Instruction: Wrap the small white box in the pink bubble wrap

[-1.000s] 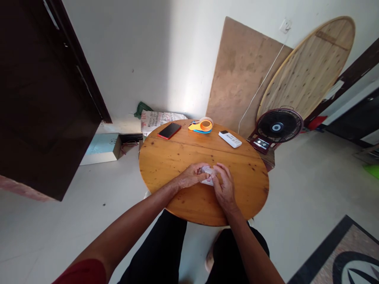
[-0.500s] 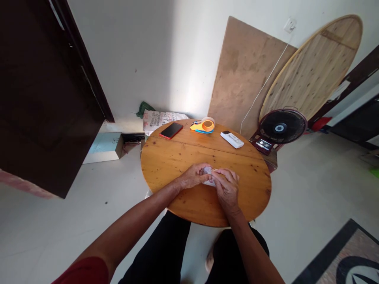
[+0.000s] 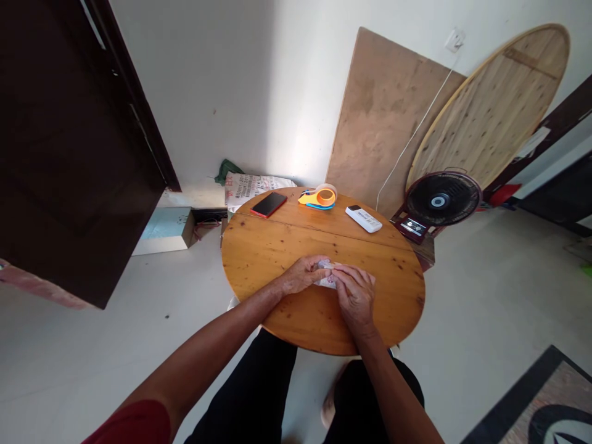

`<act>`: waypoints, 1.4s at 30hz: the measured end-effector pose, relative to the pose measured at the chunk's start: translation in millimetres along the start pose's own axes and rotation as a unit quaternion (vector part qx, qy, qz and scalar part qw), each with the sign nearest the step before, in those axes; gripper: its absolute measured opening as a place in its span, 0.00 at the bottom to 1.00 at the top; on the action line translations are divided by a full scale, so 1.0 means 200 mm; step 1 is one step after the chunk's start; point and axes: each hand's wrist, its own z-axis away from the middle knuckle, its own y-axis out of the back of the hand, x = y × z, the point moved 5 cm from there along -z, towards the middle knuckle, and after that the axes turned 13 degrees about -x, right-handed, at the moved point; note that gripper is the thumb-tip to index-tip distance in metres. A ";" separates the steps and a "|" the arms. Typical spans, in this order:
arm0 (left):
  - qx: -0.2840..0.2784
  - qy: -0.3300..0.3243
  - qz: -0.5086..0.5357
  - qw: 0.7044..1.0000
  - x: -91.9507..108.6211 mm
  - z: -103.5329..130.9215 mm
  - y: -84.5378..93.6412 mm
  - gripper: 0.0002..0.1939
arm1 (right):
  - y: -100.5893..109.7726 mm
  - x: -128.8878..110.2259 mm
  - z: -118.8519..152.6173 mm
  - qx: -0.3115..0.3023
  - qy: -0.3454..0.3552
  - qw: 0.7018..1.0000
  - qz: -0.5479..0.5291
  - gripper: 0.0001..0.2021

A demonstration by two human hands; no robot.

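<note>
Above the near half of a round wooden table (image 3: pixel 287 246), a small whitish, pink-marked piece that looks like paper or thin wrapping (image 3: pixel 327 282) is held between both hands. My left hand (image 3: pixel 303 275) pinches its left side, thumb in front and fingers behind. My right hand (image 3: pixel 355 293) is closed over its right side, with the fingers laid across the top. A pale edge sticks out past the right fingers. Much of the piece is hidden by the hands, so its exact kind is unclear.
Along the table's far side lie a red-edged phone (image 3: pixel 269 204), an orange and blue tape dispenser (image 3: pixel 319 197) and a white remote control (image 3: pixel 363 219). A fan (image 3: pixel 439 200) stands beyond the right edge. Boards (image 3: pixel 388 111) lean against the wall; a printed sack (image 3: pixel 252 187) sits behind the table.
The right fingers have shifted slightly over the piece, and more of its pale edge and pink marking now shows. The left hand stays nearly in place. The view has moved very slightly.
</note>
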 end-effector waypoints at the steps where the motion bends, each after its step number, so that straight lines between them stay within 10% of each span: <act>1: -0.002 -0.002 -0.005 1.000 0.01 0.00 0.00 0.21 | 0.00 0.00 0.00 -0.003 -0.001 1.000 0.001 0.11; 42: 0.048 0.041 0.050 0.997 -0.04 -0.01 0.04 0.27 | 0.02 -0.03 0.01 -0.001 -0.006 1.000 -0.004 0.08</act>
